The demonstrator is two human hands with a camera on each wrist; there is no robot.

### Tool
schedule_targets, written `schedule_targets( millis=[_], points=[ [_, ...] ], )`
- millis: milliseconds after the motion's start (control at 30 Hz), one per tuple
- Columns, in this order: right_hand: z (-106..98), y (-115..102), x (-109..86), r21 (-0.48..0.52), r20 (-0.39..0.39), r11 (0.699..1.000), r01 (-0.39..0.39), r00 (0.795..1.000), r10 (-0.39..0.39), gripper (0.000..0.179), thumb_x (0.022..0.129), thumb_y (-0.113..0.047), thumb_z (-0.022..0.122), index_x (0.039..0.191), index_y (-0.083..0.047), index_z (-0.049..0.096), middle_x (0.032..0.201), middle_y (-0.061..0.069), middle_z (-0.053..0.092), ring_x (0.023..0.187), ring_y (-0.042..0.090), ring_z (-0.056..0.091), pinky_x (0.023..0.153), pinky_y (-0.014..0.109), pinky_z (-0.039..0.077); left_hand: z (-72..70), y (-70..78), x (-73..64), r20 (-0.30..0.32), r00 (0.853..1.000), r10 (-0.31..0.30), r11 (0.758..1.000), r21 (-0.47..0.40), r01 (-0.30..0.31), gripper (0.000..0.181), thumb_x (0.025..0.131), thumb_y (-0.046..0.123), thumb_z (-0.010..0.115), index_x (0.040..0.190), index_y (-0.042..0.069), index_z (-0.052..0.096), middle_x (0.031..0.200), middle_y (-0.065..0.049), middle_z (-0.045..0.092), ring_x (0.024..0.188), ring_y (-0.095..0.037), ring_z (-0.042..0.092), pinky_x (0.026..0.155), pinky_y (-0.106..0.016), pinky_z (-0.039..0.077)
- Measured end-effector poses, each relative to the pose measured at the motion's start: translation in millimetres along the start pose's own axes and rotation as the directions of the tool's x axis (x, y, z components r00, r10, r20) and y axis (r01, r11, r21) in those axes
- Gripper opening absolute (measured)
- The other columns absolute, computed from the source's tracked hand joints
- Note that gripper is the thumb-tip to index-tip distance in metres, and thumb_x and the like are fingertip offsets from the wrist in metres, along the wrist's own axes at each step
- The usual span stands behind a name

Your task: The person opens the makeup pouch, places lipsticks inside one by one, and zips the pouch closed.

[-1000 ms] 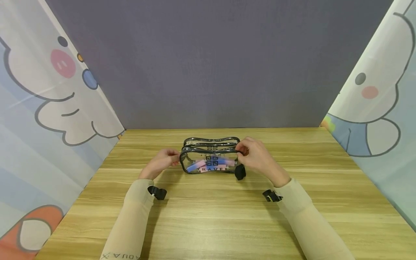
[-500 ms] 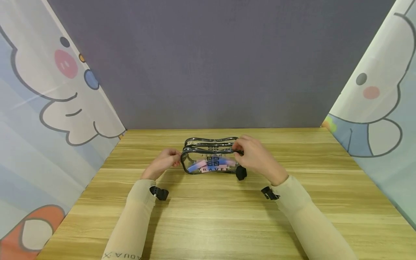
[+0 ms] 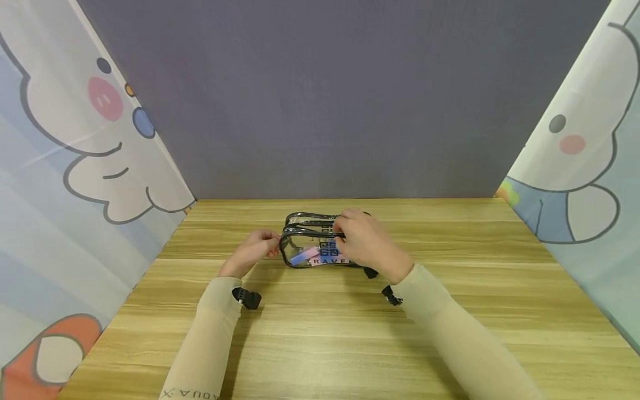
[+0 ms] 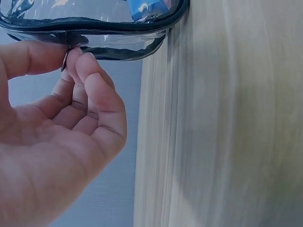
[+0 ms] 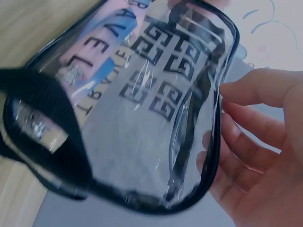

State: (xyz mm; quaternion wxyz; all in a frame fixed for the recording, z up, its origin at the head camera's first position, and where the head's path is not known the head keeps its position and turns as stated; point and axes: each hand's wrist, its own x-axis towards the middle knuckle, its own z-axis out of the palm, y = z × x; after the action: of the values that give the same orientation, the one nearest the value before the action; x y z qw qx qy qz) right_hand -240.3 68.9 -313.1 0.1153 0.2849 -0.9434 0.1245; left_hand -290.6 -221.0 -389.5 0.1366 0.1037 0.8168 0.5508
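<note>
A clear pouch (image 3: 305,240) with black piping stands upright on the wooden table, printed "TRAVEL" under a square black logo. Blue-and-pink items (image 3: 304,255) lie inside it. My left hand (image 3: 251,251) is at the pouch's left end; in the left wrist view its thumb and finger pinch a small dark tab (image 4: 65,61) there. My right hand (image 3: 369,240) holds the top edge right of the middle and covers the pouch's right part in the head view. The right wrist view shows thumb and fingers (image 5: 251,146) gripping the dark-edged top along the zip.
A black strap loop (image 5: 61,109) hangs at the pouch's right end. The wooden table (image 3: 310,339) reaches back to a grey wall panel (image 3: 320,111). Cartoon-printed curtains (image 3: 45,222) stand at both sides. Each wrist carries a black band (image 3: 247,298).
My right hand has slid left along the pouch's top edge, from the right corner toward the middle. The left hand keeps its pinch, and the pouch stays almost in place.
</note>
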Motion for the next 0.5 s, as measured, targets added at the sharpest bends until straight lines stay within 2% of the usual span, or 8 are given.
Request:
schedule_targets(
  millis=[233, 500],
  points=[
    [10, -17, 14.6, -0.001, -0.030, 0.999, 0.037, 0.999, -0.037, 0.009, 0.091, -0.009, 0.069, 0.099, -0.009, 0.073, 0.096, 0.003, 0.065, 0.092, 0.022, 0.061, 0.081, 0.038, 0.053, 0.2, 1.3, -2.5, -0.003, 1.000, -0.002, 1.000, 0.007, 0.002, 0.028, 0.105, 0.010, 0.045, 0.119, -0.010, 0.058, 0.093, -0.012, 0.059, 0.085, -0.031, 0.057, 0.079, -0.044, 0.050],
    [15, -30, 27.1, -0.004, -0.048, 0.998, 0.066, 0.997, -0.066, 0.006, 0.091, -0.010, 0.071, 0.097, -0.010, 0.072, 0.096, 0.003, 0.065, 0.091, 0.022, 0.062, 0.081, 0.036, 0.053, 1.1, 2.2, -1.9, -0.014, 1.000, -0.007, 1.000, 0.020, 0.007, 0.029, 0.104, 0.011, 0.045, 0.118, -0.009, 0.060, 0.092, -0.010, 0.059, 0.084, -0.029, 0.058, 0.079, -0.043, 0.051]
  ],
)
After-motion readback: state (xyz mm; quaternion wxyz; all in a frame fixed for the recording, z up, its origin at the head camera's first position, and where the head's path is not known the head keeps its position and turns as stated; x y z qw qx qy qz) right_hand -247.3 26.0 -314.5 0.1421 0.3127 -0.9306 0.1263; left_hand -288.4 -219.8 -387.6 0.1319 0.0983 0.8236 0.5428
